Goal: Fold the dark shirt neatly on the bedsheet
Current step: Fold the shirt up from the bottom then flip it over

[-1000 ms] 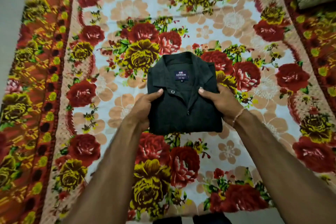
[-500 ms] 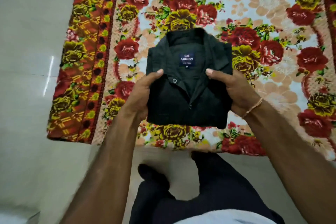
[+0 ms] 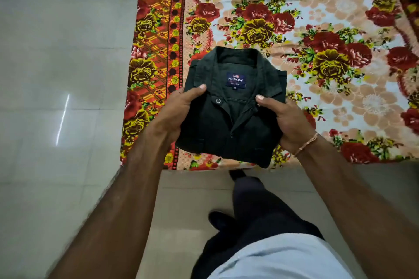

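Floor tiles (image 3: 56, 63), pale and glossy with a streak of reflected light, fill the left side and the near ground where the person stands. Spread flat on them lies the bedsheet (image 3: 340, 88), a broad floral cloth of red and yellow roses on a light ground, with an orange patterned border along its left edge. A second, darker patterned cloth shows only as a sliver at the far right corner, too little to identify.

Above the sheet's near-left corner sits the dark shirt (image 3: 229, 120), already folded into a compact rectangle, collar away from the person and the brand label facing up, placket and buttons centred. It appears lifted clear of the sheet, though the single view does not settle how far. The left hand (image 3: 174, 115) grips its left edge, thumb pressed on top near the collar and fingers hidden beneath; the right hand (image 3: 285, 120), a thread band at its wrist, mirrors this on the right edge. Holding both sides evenly likely keeps the layers from sliding apart, so the fold seems essentially complete, and the bundle wants setting down flat.
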